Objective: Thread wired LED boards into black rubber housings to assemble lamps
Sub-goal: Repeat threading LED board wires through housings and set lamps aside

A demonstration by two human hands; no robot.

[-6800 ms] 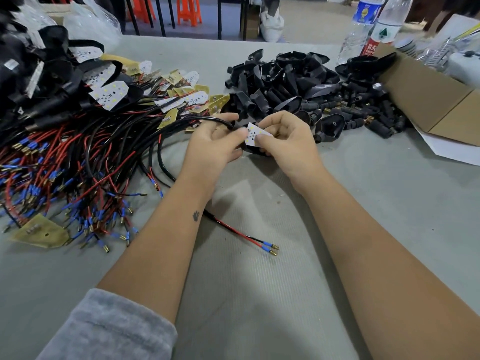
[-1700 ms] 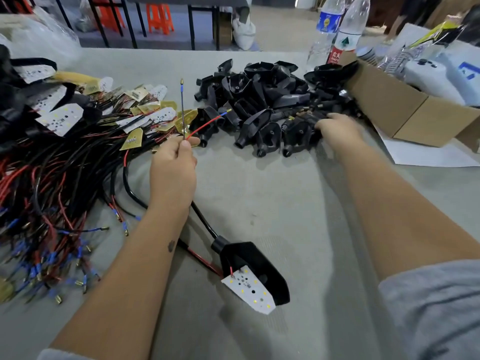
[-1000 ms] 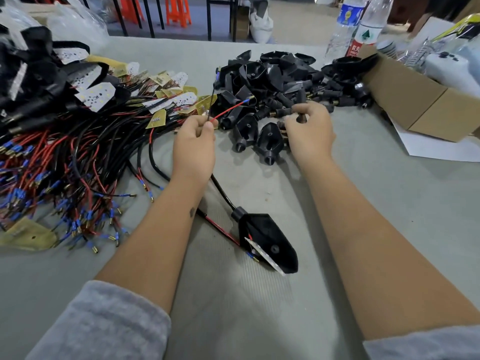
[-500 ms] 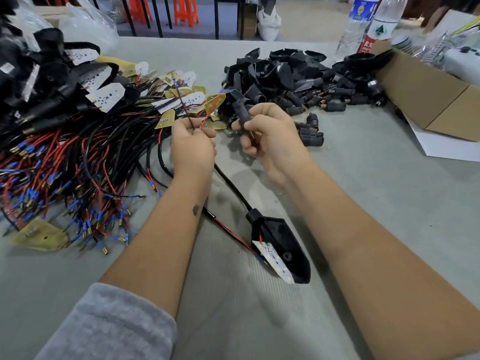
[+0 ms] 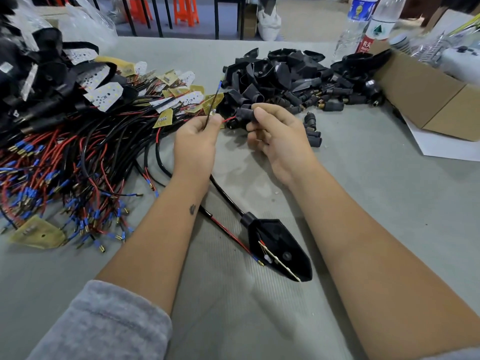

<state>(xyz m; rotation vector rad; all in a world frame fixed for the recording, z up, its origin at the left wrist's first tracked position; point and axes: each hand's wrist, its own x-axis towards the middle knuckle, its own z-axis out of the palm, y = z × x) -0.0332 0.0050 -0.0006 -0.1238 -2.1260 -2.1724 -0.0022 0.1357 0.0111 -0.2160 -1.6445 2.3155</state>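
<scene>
My left hand (image 5: 195, 141) pinches the red and black wire ends (image 5: 213, 100) of a cable; the black one sticks up, the red one runs right. My right hand (image 5: 275, 133) grips a small black rubber housing (image 5: 242, 116), and the red wire enters its end. Near me on the table lies an assembled lamp (image 5: 279, 249), a black pointed shell with a white LED board tilted inside; its cable runs up under my left hand.
A tangle of wired LED boards (image 5: 78, 141) covers the left of the grey table (image 5: 376, 203). Several loose black housings (image 5: 285, 79) are piled at the back centre. A cardboard box (image 5: 428, 100) and two water bottles (image 5: 363, 24) stand back right.
My right hand has turned the housing's end toward my left hand, and the red wire tip now meets it. Earlier, that hand picked the housing from the pile.
</scene>
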